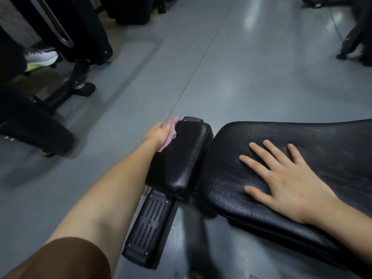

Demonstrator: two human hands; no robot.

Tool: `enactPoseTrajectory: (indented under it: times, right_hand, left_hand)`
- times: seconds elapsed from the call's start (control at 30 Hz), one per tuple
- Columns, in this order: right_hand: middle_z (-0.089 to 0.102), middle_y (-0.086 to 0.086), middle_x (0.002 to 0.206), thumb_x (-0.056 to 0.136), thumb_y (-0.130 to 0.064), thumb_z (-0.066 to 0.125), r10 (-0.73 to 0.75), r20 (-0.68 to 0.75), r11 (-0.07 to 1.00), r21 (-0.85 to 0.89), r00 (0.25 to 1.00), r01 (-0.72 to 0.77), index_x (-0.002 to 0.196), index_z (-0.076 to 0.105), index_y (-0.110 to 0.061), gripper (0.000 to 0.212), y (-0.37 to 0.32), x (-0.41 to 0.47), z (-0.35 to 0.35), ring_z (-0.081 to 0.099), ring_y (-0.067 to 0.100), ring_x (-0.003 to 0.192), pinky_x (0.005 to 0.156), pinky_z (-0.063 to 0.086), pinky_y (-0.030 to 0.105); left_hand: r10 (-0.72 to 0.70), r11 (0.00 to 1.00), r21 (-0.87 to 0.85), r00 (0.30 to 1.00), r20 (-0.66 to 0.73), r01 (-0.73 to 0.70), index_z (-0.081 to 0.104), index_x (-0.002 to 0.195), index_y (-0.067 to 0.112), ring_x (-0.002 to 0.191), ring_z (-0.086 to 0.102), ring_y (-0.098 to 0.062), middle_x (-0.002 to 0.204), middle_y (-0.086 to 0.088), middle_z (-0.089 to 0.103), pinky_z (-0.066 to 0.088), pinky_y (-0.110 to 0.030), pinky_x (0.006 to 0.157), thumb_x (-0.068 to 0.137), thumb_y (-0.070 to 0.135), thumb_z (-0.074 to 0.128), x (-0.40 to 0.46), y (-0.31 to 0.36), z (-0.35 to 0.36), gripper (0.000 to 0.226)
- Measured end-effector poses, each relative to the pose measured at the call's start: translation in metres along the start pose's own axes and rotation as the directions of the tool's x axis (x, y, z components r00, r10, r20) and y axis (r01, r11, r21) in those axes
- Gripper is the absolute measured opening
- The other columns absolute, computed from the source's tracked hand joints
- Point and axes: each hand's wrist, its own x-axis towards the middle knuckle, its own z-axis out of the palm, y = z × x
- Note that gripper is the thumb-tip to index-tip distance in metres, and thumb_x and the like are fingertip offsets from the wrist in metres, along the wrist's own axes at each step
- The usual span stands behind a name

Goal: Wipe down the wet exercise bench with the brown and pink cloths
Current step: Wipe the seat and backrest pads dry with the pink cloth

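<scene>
- We see the exercise bench [281, 150] filling the lower right, from about 3 o'clock down to 6 o'clock, its black cracked vinyl back pad lying wide across that side.
- The smaller seat pad [181, 156] sits at the centre, just beside the back pad, with a narrow gap between them.
- Our left hand [159, 133] is closed around the pink cloth [170, 133] and presses it against the far left edge of the seat pad, at about 11 o'clock from that pad's middle.
- Our right hand [281, 178] lies flat and empty on the back pad, fingers spread and pointing toward 10 o'clock.
- A brown sleeve [66, 258] covers the left upper arm at 7 o'clock.
- Below the seat pad, a black slotted plastic cover [149, 224] runs toward 6 o'clock.
- We cannot find the brown cloth in this view.
- At 10 o'clock, a white shoe with a yellow-green sole [40, 59] rests among black gym machine frames [66, 91].
- The grey floor [231, 67] shines at 12 o'clock.
- We can read no brand, label or writing anywhere.
</scene>
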Motion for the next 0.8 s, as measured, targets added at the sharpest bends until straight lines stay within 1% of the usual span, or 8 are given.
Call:
enactPoseTrajectory:
  times: [0.03,0.1,0.2,0.4,0.5,0.57,0.67,0.8]
  right_hand:
    - [0.033,0.006,0.163,0.095,-0.077,0.011,0.001,0.002,1.0,0.0,1.0,-0.001,0.154,0.039,-0.033,0.079,0.0,0.0,0.0,0.025,0.031,0.152,0.116,0.024,0.064]
    - [0.032,0.006,0.163,0.095,-0.078,0.011,0.003,0.003,1.0,-0.001,1.0,-0.003,0.154,0.039,-0.033,0.08,0.0,0.0,0.0,0.025,0.032,0.152,0.117,0.024,0.064]
    - [0.032,0.006,0.163,0.094,-0.078,0.009,0.007,0.016,1.0,-0.007,1.0,-0.007,0.155,0.039,-0.032,0.081,0.0,0.0,-0.001,0.025,0.032,0.152,0.117,0.023,0.065]
    - [0.023,0.004,0.167,0.089,-0.081,-0.005,0.013,0.045,1.0,0.0,0.999,-0.013,0.158,0.031,-0.035,0.09,-0.002,0.0,-0.004,0.017,0.03,0.155,0.119,0.017,0.063]
    - [0.004,0.002,0.17,0.082,-0.081,-0.018,-0.002,0.016,1.0,0.021,1.0,0.002,0.161,0.012,-0.038,0.094,-0.002,0.001,-0.004,0.0,0.028,0.157,0.122,0.005,0.062]
    - [0.0,0.002,0.17,0.081,-0.081,-0.018,-0.006,0.018,0.999,0.032,1.0,0.005,0.161,0.008,-0.039,0.095,-0.002,0.001,-0.005,-0.003,0.028,0.157,0.122,0.003,0.061]
    - [0.001,0.003,0.171,0.082,-0.08,-0.009,0.002,0.029,1.0,0.029,1.0,-0.002,0.161,0.008,-0.038,0.091,-0.003,0.0,-0.007,-0.003,0.028,0.157,0.121,0.003,0.062]
    - [-0.005,0.002,0.17,0.08,-0.078,-0.01,0.004,0.036,1.0,0.011,0.999,-0.004,0.16,-0.001,-0.039,0.089,-0.003,0.0,-0.007,-0.009,0.027,0.156,0.121,0.0,0.061]
  left_hand:
    - [-0.002,1.0,-0.009,1.0,0.014,0.003,0.06,0.105,0.032,0.123,0.057,-0.029,0.127,-0.003,0.064,0.036,-0.044,0.113,0.087,0.084,0.025,-0.004,-0.006,-0.002,0.064]
    - [-0.027,0.999,-0.045,1.0,0.015,0.028,0.06,0.127,0.031,0.129,0.054,-0.029,0.136,-0.004,0.061,0.033,-0.044,0.115,0.083,0.088,0.024,-0.011,-0.019,-0.005,0.081]
    - [-0.077,0.995,-0.06,0.997,0.003,0.077,0.054,0.137,0.034,0.131,0.052,-0.027,0.139,0.001,0.057,0.032,-0.044,0.116,0.075,0.093,0.019,-0.022,-0.034,-0.006,0.093]
    - [-0.182,0.982,-0.058,0.982,-0.042,0.179,0.046,0.141,0.027,0.133,0.05,-0.031,0.142,-0.006,0.055,0.033,-0.045,0.114,0.086,0.085,0.017,-0.051,-0.053,-0.002,0.085]
    - [-0.21,0.975,-0.09,0.976,-0.053,0.205,0.039,0.146,0.042,0.133,0.049,-0.029,0.144,0.002,0.05,0.033,-0.042,0.113,0.072,0.097,0.01,-0.057,-0.065,0.003,0.097]
    - [-0.241,0.963,-0.139,0.969,-0.058,0.231,0.039,0.144,0.042,0.133,0.048,-0.03,0.145,0.005,0.048,0.036,-0.043,0.113,0.067,0.101,0.014,-0.063,-0.07,0.006,0.101]
    - [-0.242,0.966,-0.122,0.963,-0.118,0.228,0.037,0.147,0.034,0.134,0.046,-0.034,0.144,-0.002,0.045,0.033,-0.048,0.115,0.084,0.085,0.011,-0.087,-0.065,0.016,0.085]
    - [-0.325,0.92,-0.317,0.904,-0.279,0.232,0.036,0.147,0.027,0.133,0.042,-0.035,0.147,-0.013,0.04,0.032,-0.049,0.111,0.097,0.066,0.027,-0.123,-0.06,0.04,0.064]
